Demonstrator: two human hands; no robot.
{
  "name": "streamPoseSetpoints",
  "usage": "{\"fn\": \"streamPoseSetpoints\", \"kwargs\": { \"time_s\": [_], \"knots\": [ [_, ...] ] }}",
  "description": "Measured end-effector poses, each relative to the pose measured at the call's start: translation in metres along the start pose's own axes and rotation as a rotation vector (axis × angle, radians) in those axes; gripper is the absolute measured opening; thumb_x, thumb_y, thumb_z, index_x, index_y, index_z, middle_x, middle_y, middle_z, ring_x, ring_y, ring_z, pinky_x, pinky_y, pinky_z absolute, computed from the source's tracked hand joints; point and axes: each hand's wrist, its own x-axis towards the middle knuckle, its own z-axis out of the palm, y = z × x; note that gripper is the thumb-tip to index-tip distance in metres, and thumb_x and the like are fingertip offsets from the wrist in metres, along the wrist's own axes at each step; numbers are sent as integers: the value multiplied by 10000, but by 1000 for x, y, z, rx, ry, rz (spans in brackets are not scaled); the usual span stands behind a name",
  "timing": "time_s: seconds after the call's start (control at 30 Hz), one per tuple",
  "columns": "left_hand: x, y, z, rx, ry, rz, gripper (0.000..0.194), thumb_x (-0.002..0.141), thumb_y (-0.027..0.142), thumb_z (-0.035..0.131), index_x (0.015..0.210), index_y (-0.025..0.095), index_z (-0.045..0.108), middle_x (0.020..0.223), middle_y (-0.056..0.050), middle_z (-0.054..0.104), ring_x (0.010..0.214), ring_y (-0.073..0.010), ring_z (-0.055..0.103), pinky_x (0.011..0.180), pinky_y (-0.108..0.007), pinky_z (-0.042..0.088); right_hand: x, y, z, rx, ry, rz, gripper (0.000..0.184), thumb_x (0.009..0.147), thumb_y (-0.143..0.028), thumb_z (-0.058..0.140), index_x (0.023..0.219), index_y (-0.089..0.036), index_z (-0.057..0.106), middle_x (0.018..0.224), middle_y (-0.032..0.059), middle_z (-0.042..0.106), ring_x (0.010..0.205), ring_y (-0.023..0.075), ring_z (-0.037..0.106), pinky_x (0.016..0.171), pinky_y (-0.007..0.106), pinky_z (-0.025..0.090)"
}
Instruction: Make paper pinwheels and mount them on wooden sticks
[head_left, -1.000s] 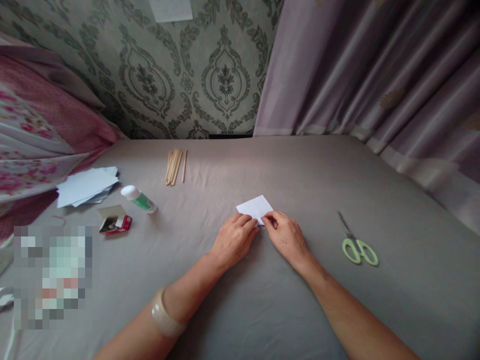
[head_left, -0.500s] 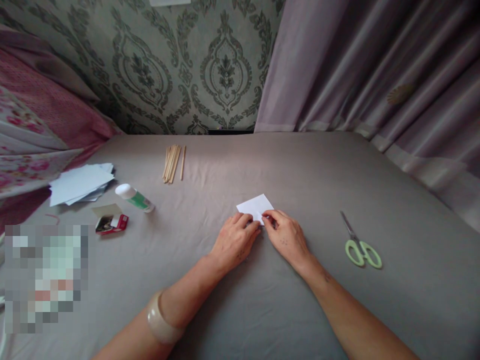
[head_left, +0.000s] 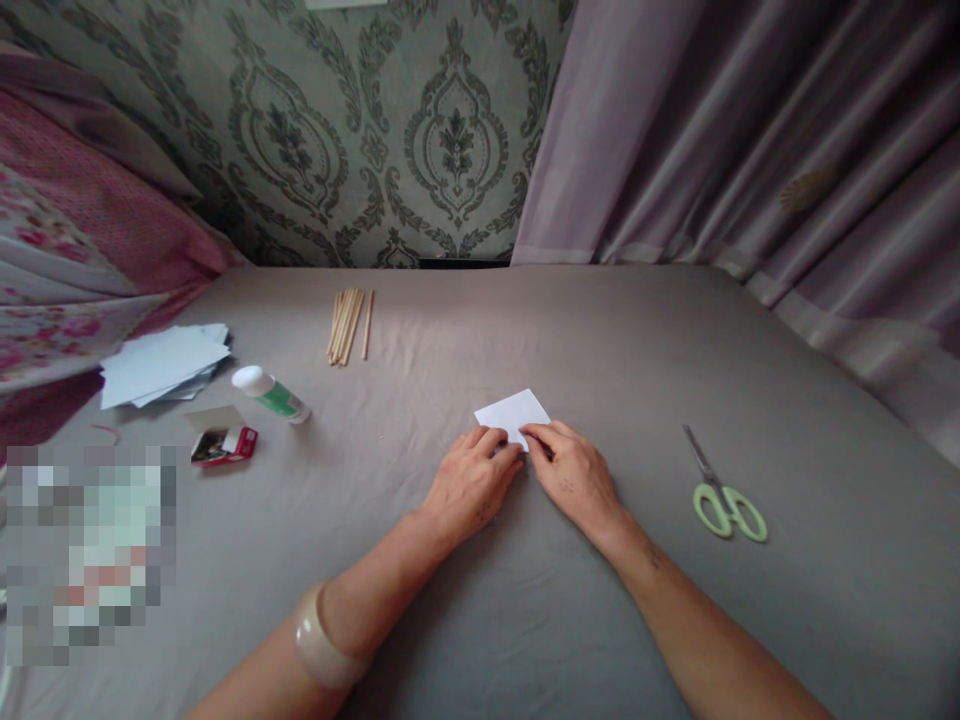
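Observation:
A small white sheet of paper [head_left: 514, 409] lies on the grey cloth in front of me, its near edge partly covered by my fingers. My left hand [head_left: 472, 474] is closed on the paper's near left edge, with the fingers curled together. From the other side my right hand [head_left: 571, 470] pinches the near right edge between thumb and fingertips. The two hands almost meet at the paper, and the exact fold or edge between them is hidden.
Green-handled scissors [head_left: 729, 512] lie to the right. At left are a glue stick [head_left: 271, 394], an open red box [head_left: 225, 446] with small dark contents and a stack of paper [head_left: 161, 365]. Several wooden sticks [head_left: 346, 326] lie farther back. A blurred patch [head_left: 97, 550] covers something at lower left.
The right fingertips have shifted slightly along the paper toward the left. Otherwise both hands hold the sheet as before; the view has moved a little.

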Motion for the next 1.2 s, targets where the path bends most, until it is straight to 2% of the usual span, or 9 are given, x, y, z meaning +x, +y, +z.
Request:
{"fn": "streamPoseSetpoints", "kwargs": {
  "time_s": [0.4,0.67,0.83,1.2],
  "knots": [
    [1,1,-4,-7,-33,-5,300,962,282,378,1110,171,615,1059,-105,615,994,-229,547,848,-390,502,-1,-4,-4,-102,-66,-12,312,922,-215,441,1131,-236,672,1006,70,674,908,188,632,782,278,465],
    [1,2,-3,-11,-51,-27,289,950,269,410,1115,160,621,1073,-108,611,1010,-240,544,864,-403,509,0,-14,-12,-226,-112,11,318,934,-232,414,1141,-249,655,1050,78,608,761,165,627,614,263,425],
    [0,2,-2,-21,-32,-28,291,953,281,403,1063,172,649,1103,-111,592,1016,-229,539,883,-396,502,2,-17,-13,-254,-160,11,335,950,-236,377,1177,-251,622,1073,84,595,841,190,633,628,271,421],
    [-3,3,-4,13,1,-14,290,950,288,412,936,175,678,979,-91,609,915,-202,546,834,-355,502,2,-21,-16,-232,-186,14,357,938,-184,368,1183,-233,623,1092,104,615,932,211,632,705,294,446]
  ]
}}
